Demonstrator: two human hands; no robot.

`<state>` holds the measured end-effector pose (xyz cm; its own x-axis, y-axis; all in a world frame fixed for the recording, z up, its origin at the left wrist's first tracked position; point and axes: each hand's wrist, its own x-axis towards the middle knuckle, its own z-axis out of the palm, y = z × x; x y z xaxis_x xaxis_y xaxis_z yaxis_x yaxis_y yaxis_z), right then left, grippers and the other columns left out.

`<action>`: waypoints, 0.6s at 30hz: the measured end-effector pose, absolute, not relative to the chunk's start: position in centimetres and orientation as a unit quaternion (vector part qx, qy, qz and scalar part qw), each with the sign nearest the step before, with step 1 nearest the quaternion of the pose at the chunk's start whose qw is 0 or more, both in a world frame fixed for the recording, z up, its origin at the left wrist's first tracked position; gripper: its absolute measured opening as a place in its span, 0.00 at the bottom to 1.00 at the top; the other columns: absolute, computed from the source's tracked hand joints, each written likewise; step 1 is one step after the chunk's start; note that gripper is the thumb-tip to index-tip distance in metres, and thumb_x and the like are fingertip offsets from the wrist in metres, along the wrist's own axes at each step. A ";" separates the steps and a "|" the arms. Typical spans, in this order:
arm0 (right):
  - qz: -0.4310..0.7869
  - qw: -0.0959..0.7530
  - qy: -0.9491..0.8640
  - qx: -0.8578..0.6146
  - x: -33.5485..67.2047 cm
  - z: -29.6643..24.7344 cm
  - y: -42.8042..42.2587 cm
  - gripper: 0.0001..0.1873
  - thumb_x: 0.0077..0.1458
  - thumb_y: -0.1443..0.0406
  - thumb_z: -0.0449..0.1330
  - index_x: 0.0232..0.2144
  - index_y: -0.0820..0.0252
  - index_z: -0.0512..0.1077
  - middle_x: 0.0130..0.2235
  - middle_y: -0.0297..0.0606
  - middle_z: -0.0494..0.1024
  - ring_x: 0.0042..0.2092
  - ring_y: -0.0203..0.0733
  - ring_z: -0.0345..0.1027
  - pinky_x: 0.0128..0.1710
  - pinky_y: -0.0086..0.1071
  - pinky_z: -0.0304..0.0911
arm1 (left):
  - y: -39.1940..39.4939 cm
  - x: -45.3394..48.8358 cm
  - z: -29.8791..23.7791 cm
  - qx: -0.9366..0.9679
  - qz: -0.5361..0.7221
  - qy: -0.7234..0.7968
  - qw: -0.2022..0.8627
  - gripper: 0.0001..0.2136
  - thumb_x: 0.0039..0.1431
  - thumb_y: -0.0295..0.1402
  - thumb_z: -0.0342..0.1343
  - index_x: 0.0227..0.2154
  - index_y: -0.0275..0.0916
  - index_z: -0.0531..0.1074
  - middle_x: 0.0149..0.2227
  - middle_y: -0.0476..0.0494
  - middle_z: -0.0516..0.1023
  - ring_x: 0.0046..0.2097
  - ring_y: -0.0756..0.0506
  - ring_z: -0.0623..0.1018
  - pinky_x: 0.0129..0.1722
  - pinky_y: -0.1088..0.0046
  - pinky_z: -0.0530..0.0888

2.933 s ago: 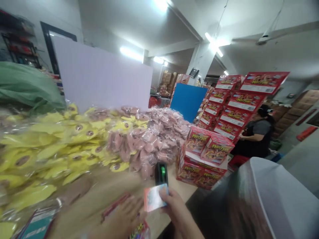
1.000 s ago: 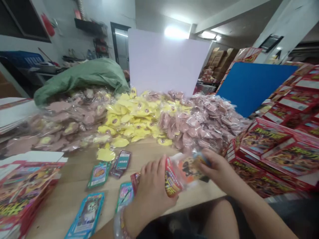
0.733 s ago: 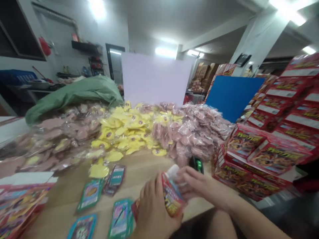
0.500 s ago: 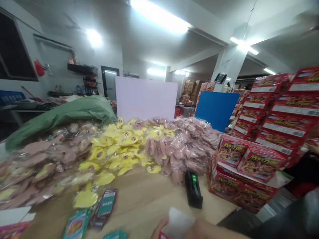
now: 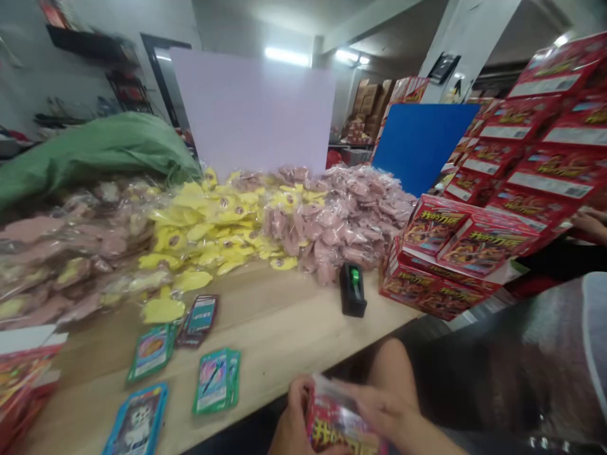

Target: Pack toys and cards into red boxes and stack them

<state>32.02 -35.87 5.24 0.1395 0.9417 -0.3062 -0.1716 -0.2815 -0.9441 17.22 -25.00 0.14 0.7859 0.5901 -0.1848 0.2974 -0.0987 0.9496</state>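
Observation:
At the bottom of the view, both hands grip a red printed packet (image 5: 337, 422) with a clear top. My left hand (image 5: 294, 422) holds its left side, and my right hand (image 5: 377, 411) pinches its upper right. Both are just at the near edge of the wooden table (image 5: 284, 322). Several trading-card packs lie on the table ahead of my left hand, among them a green one (image 5: 214, 382) and a blue one (image 5: 136, 419). A black tape dispenser (image 5: 353, 289) with a green part stands farther off.
Heaps of bagged pink and yellow items (image 5: 284, 221) line the table's far side. Red boxes (image 5: 455, 253) are stacked at right, beside a co-worker's hand (image 5: 590, 222). A green sack (image 5: 95, 158), white board (image 5: 251, 107) and blue board (image 5: 424, 145) stand behind.
My hands have dropped toward the bottom of the view, still holding the packet. The view has swung, so the table, cards and tape dispenser sit differently in the frame.

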 end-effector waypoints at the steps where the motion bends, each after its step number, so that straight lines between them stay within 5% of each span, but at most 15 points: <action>1: 0.558 0.473 -0.363 -0.577 32.0 5.6 -35.7 0.28 0.51 0.46 0.51 0.45 0.58 0.72 0.43 0.43 0.76 0.44 0.46 0.68 0.49 0.40 0.59 | -25.3 17.3 -0.6 0.722 0.119 0.313 0.606 0.40 0.33 0.32 0.65 0.50 0.36 0.50 0.31 0.48 0.74 0.31 0.46 0.75 0.35 0.72 0.70; 4: 0.487 0.399 -0.447 -0.636 31.9 6.3 -34.9 0.24 0.54 0.50 0.51 0.44 0.57 0.73 0.41 0.44 0.76 0.41 0.46 0.68 0.45 0.39 0.61 | -25.7 17.2 -1.4 0.713 0.120 0.334 0.604 0.47 0.33 0.30 0.63 0.55 0.34 0.41 0.36 0.43 0.74 0.37 0.44 0.75 0.39 0.70 0.69; 8: 0.489 0.383 -0.459 -0.635 31.2 6.0 -33.7 0.20 0.53 0.55 0.55 0.46 0.57 0.71 0.37 0.41 0.76 0.38 0.43 0.68 0.39 0.34 0.63 | -25.5 16.4 -0.5 0.723 0.117 0.294 0.614 0.43 0.32 0.30 0.64 0.54 0.36 0.50 0.44 0.38 0.72 0.45 0.40 0.72 0.46 0.67 0.68; 13: 0.575 0.381 -0.424 -0.587 31.3 7.2 -32.6 0.21 0.54 0.55 0.54 0.44 0.61 0.72 0.36 0.40 0.77 0.35 0.38 0.68 0.35 0.29 0.63 | -25.2 15.0 0.0 0.722 0.124 0.266 0.627 0.46 0.30 0.29 0.66 0.55 0.35 0.48 0.48 0.36 0.70 0.48 0.40 0.71 0.49 0.66 0.67; 18: 0.473 0.297 -0.562 -0.610 29.8 7.8 -32.8 0.20 0.56 0.55 0.50 0.44 0.58 0.72 0.37 0.38 0.75 0.35 0.38 0.66 0.35 0.27 0.63 | -24.8 13.9 -1.2 0.729 0.104 0.279 0.617 0.43 0.36 0.28 0.62 0.57 0.35 0.48 0.46 0.37 0.72 0.46 0.42 0.73 0.46 0.69 0.70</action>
